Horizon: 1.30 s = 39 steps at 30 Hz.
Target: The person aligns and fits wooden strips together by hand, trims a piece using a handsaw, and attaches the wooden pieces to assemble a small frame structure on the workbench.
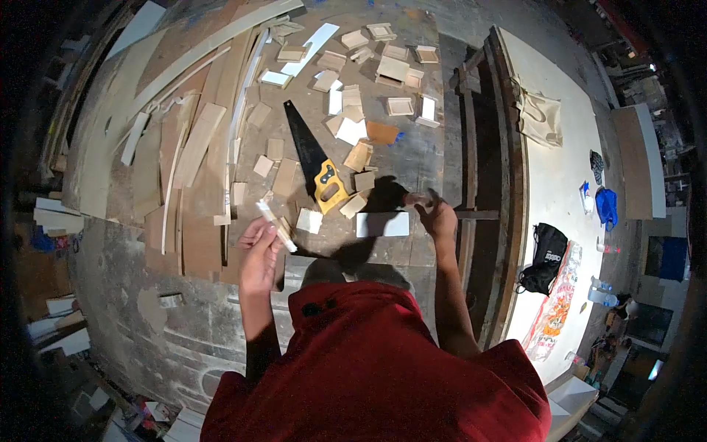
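My left hand (262,247) is closed on a narrow white-edged strip (278,226), held tilted over the work table. To the right, my right hand (436,215) has its fingers bent round a small brownish piece (418,200) that is too small to name. Between my hands lie a white rectangular board (382,224), a small pale block (309,221) and a handsaw with a black blade (304,140) and yellow handle (329,189). Small wooden blocks (364,181) sit just beyond the white board.
Small wooden box-like pieces (393,68) are scattered over the table's far part. Long boards (199,144) lie at the left. On the right, past a dark gap, a pale panel (549,173) carries a cloth bag (540,118) and a black pouch (549,250).
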{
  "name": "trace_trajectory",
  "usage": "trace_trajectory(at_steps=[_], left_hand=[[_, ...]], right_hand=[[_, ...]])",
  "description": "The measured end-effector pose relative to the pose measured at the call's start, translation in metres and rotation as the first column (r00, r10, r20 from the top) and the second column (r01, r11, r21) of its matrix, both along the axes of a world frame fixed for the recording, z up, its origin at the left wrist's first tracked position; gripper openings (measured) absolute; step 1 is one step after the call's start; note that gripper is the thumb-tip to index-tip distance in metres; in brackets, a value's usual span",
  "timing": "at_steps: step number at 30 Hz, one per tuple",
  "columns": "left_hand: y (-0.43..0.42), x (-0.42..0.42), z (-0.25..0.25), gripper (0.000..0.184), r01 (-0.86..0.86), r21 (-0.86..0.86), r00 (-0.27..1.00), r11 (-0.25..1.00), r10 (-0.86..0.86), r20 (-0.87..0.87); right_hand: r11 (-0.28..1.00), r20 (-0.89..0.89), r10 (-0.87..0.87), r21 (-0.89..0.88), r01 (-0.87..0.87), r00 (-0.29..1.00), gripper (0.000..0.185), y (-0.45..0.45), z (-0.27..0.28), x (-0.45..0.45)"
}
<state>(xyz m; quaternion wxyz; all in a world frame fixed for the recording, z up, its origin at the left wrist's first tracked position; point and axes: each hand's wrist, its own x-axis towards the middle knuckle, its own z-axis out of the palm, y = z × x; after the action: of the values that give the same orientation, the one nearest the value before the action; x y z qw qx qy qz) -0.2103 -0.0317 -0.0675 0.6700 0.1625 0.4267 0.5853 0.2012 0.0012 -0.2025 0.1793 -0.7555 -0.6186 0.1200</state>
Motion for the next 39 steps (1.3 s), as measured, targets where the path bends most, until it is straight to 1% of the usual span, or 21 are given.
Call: trace_trajectory(at_steps=[2, 4, 5, 7, 8, 10, 14, 16, 17, 18, 20, 22, 24, 26, 29, 30, 32, 33, 35, 37, 39], left_hand=[[0.0, -0.016, -0.003, 0.018, -0.14, -0.009, 0.984, 0.99, 0.138, -0.113], [-0.002, -0.044, -0.015, 0.02, -0.171, -0.037, 0.977, 0.985, 0.165, -0.133], [-0.004, -0.056, -0.02, 0.02, -0.199, -0.03, 0.966, 0.98, 0.191, -0.173], [-0.008, -0.08, -0.032, 0.024, -0.255, -0.045, 0.935, 0.966, 0.234, -0.267], [-0.009, -0.091, -0.04, 0.024, -0.251, -0.052, 0.936, 0.967, 0.228, -0.268], [-0.01, -0.108, -0.052, 0.026, -0.305, -0.081, 0.898, 0.949, 0.258, -0.356], [-0.014, -0.134, -0.072, 0.025, -0.309, -0.08, 0.892, 0.948, 0.26, -0.37], [-0.015, -0.142, -0.083, 0.024, -0.305, -0.082, 0.877, 0.949, 0.246, -0.413], [-0.016, -0.144, -0.089, 0.024, -0.298, -0.083, 0.86, 0.951, 0.23, -0.456], [-0.018, -0.146, -0.092, 0.024, -0.301, -0.086, 0.86, 0.95, 0.231, -0.456], [-0.019, -0.147, -0.098, 0.025, -0.194, -0.045, 0.826, 0.98, 0.138, -0.546], [-0.018, -0.145, -0.102, 0.023, -0.207, -0.031, 0.809, 0.978, 0.153, -0.568], [-0.016, -0.146, -0.105, 0.019, 0.044, 0.023, 0.574, 0.999, -0.006, -0.819], [-0.01, -0.143, -0.117, 0.017, 0.078, 0.03, 0.588, 0.997, -0.022, -0.808], [0.005, -0.142, -0.139, 0.022, 0.295, 0.045, 0.319, 0.954, -0.054, -0.946], [0.01, -0.139, -0.142, 0.022, 0.299, 0.048, 0.318, 0.953, -0.052, -0.947], [0.022, -0.132, -0.163, 0.022, 0.431, 0.037, 0.143, 0.902, -0.028, -0.989], [0.025, -0.132, -0.193, 0.023, 0.444, 0.011, 0.174, 0.896, -0.075, -0.982], [0.031, -0.126, -0.204, 0.022, 0.474, -0.028, 0.143, 0.88, -0.108, -0.984], [0.038, -0.12, -0.199, 0.02, 0.533, -0.094, 0.08, 0.841, -0.161, -0.984], [0.038, -0.119, -0.2, 0.021, 0.531, -0.091, 0.123, 0.843, -0.183, -0.975]], right_hand=[[0.996, 0.07, -0.083, 0.046, 0.08, 0.994, 0.039, -0.004, 0.004, -0.003], [0.932, 0.151, -0.307, 0.247, 0.265, 0.94, 0.043, -0.011, 0.012, -0.012], [0.934, 0.151, -0.302, 0.243, 0.261, 0.941, 0.043, -0.011, 0.013, -0.019], [0.864, -0.056, -0.401, 0.309, 0.398, 0.914, 0.039, -0.017, 0.023, -0.036], [0.864, -0.053, -0.405, 0.304, 0.401, 0.913, 0.039, -0.022, 0.027, -0.046], [0.946, -0.239, -0.124, 0.266, 0.188, 0.963, 0.03, -0.025, 0.045, -0.086], [0.987, -0.357, 0.041, 0.159, 0.017, 0.933, 0.024, -0.016, 0.01, -0.153], [0.995, -0.423, 0.093, 0.012, -0.097, 0.901, 0.021, -0.012, 0.008, -0.179], [0.992, -0.453, 0.118, 0.021, -0.122, 0.884, 0.021, -0.013, 0.008, -0.192], [0.978, -0.385, 0.208, 0.061, -0.2, 0.899, 0.023, -0.014, 0.009, -0.199], [0.973, -0.409, 0.204, -0.017, -0.231, 0.889, 0.024, -0.016, 0.012, -0.211], [0.976, -0.451, 0.169, -0.045, -0.212, 0.876, 0.023, -0.018, 0.005, -0.214], [0.979, -0.494, 0.128, -0.078, -0.19, 0.86, 0.022, -0.021, -0.005, -0.212], [0.98, -0.384, 0.162, -0.047, -0.194, 0.909, 0.021, -0.022, -0.02, -0.206], [0.983, -0.425, 0.113, -0.082, -0.163, 0.898, 0.021, -0.025, -0.028, -0.206], [0.983, -0.442, 0.083, -0.108, -0.145, 0.893, 0.022, -0.026, -0.028, -0.205], [0.985, -0.445, 0.094, -0.086, -0.147, 0.891, 0.022, -0.031, -0.028, -0.205], [0.985, -0.449, 0.108, -0.072, -0.157, 0.887, 0.021, -0.032, -0.029, -0.205], [0.979, -0.407, 0.107, -0.116, -0.168, 0.907, 0.022, -0.035, -0.032, -0.203], [0.973, -0.367, 0.11, -0.15, -0.175, 0.924, 0.022, -0.038, -0.037, -0.2], [0.973, -0.441, 0.046, -0.183, -0.14, 0.896, 0.022, -0.042, -0.039, -0.196]])
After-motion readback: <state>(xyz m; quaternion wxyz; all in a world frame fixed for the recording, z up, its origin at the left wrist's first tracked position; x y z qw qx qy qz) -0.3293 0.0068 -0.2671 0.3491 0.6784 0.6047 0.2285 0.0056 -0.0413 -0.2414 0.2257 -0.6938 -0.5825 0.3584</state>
